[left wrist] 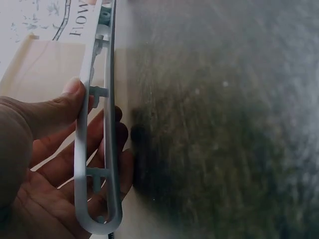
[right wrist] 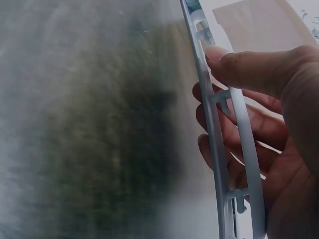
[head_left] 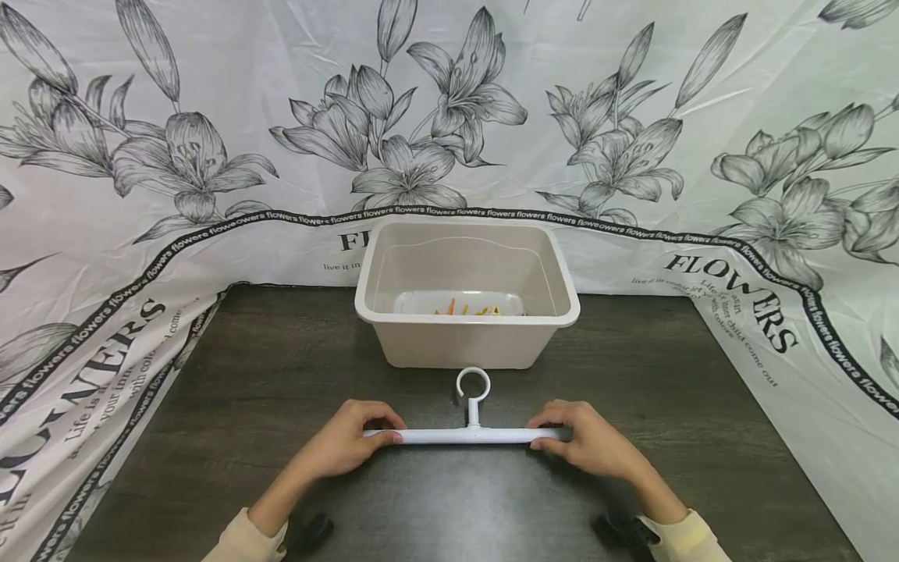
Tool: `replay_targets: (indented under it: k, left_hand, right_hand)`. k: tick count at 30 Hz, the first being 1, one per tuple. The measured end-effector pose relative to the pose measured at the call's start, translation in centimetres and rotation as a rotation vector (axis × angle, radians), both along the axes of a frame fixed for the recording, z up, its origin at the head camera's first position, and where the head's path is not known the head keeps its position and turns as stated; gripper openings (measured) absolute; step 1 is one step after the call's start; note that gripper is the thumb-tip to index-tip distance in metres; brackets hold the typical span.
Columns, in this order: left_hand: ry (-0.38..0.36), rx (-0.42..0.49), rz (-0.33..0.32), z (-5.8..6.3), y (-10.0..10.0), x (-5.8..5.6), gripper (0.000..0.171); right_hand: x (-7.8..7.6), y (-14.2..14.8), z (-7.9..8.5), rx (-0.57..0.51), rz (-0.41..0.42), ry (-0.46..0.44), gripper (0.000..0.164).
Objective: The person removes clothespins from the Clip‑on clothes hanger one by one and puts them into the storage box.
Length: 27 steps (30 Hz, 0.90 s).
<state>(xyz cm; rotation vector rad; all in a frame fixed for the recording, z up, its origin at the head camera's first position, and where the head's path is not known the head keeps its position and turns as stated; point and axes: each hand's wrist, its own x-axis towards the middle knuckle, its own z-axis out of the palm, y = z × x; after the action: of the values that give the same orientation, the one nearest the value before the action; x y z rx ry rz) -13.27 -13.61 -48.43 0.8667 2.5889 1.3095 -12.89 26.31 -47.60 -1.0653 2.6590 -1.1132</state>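
Observation:
A white hanger (head_left: 463, 436) with a round hook (head_left: 474, 382) on top is held level above the dark table, its hook toward the bin. My left hand (head_left: 351, 439) grips its left end, thumb on the near side. The right hand (head_left: 586, 437) pinches the opposite end the same way. Seen from the left wrist, the hanger (left wrist: 82, 164) is a long rounded loop with small T-shaped pieces inside, the fingers (left wrist: 124, 164) curled behind it. In the right wrist view, the thumb (right wrist: 249, 69) presses the hanger's frame (right wrist: 249, 164).
Behind the hanger stands a beige plastic bin (head_left: 456, 343) with several small orange and yellow pieces (head_left: 481, 310) at its bottom. The dark wooden table (head_left: 281, 351) is bordered by a flower-printed cloth (head_left: 632, 257) at the back and sides.

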Motion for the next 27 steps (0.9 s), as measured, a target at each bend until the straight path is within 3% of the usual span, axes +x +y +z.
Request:
replay_targets:
  k: [13,22,27]
  left_hand:
    - [0.011,-0.096,0.013,0.3,0.5,0.4,0.01]
    - [-0.009,-0.081,0.013,0.0,0.1,0.1,0.01]
    - [-0.007,-0.05,0.062,0.5,-1.0,-0.3,0.02]
  right_hand:
    - [0.6,0.1,-1.1,0.008,0.001,-0.009,0.021]
    - [0.5,0.7,-0.8,0.015,-0.007,-0.044,0.021]
    - [0.1,1.7,-0.1,0.027,-0.054,-0.023,0.024]
